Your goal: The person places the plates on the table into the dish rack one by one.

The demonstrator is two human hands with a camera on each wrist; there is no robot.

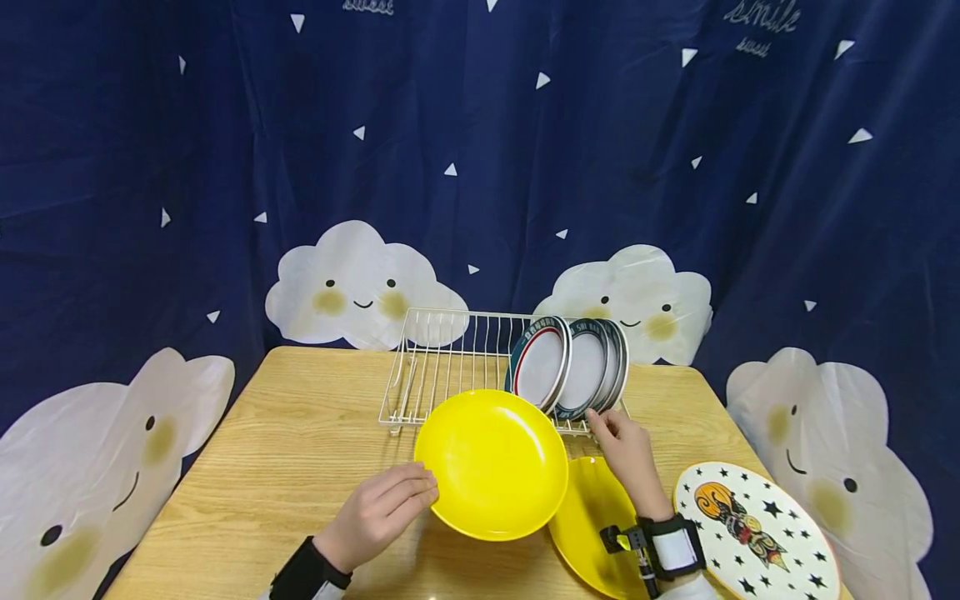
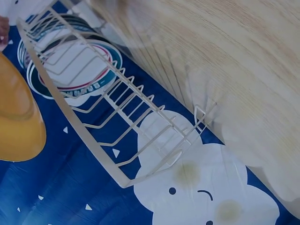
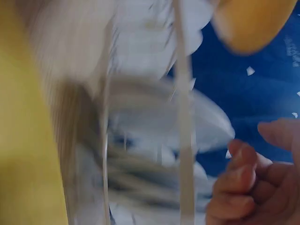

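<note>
In the head view my left hand (image 1: 386, 510) grips a round yellow plate (image 1: 491, 467) at its left rim, holding it up in front of a white wire dish rack (image 1: 427, 400). My right hand (image 1: 630, 457) is at the rack's front right corner, close to the lower rims of the dark-rimmed plates (image 1: 585, 371). In the right wrist view the thumb and loosely bent fingers (image 3: 234, 180) stand apart with nothing between them. Several plates with dark printed rims stand upright in the rack's right part. The rack's left slots hold no plates.
A second yellow plate (image 1: 592, 525) lies on the wooden table (image 1: 247, 467), partly under my right forearm. To its right lies a white oval plate (image 1: 757, 533) with black stars and a cartoon figure. A dark blue curtain (image 1: 480, 167) with clouds hangs behind.
</note>
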